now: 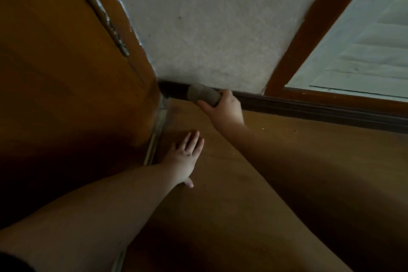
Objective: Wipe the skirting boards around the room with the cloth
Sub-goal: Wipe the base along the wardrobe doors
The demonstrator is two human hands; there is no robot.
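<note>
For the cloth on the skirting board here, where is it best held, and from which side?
By its rear end, away from the corner, from the room side, probably as the right hand grips it now. The cloth is bunched into a roll lying along the skirting board, so its front end stays free to reach the corner.

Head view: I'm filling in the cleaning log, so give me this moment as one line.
right hand: grips cloth on skirting board near door corner | left hand: flat on floor

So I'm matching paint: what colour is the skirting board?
Dark brown, nearly black, skirting board; seen in the head view.
</note>
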